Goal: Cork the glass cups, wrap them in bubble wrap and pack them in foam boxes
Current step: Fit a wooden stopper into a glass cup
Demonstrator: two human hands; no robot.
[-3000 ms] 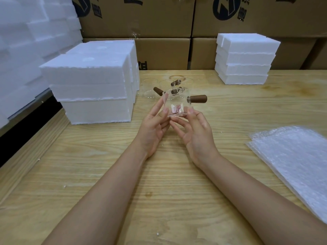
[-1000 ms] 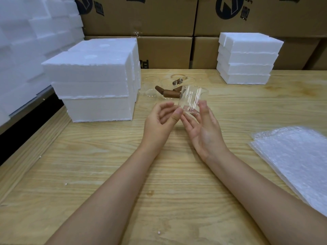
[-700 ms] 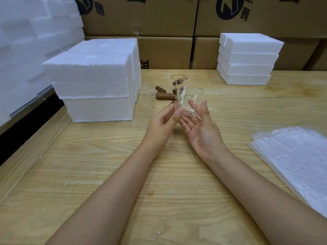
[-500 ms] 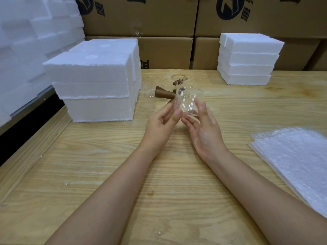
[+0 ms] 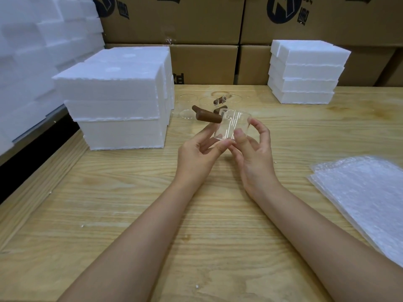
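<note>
I hold a clear glass cup (image 5: 233, 125) above the wooden table, its brown wooden side handle (image 5: 209, 117) pointing left. My left hand (image 5: 197, 153) pinches the cup's lower left edge with thumb and fingers. My right hand (image 5: 254, 153) grips its right side, thumb on the front wall and fingers behind. Behind it, more glass cups (image 5: 187, 101) stand on the table with brown handles (image 5: 219, 100) among them. A pile of bubble wrap sheets (image 5: 364, 199) lies at the right.
Two stacks of white foam boxes (image 5: 117, 101) stand left of the cups, a smaller foam stack (image 5: 305, 70) at the back right. More foam (image 5: 32, 51) fills the far left. Cardboard cartons (image 5: 205, 59) wall the back. The table's left edge (image 5: 32, 186) drops off.
The cup has been turned in my hands: its handle pointed right three seconds ago and now points left. My right thumb has come round onto the cup's front wall.
</note>
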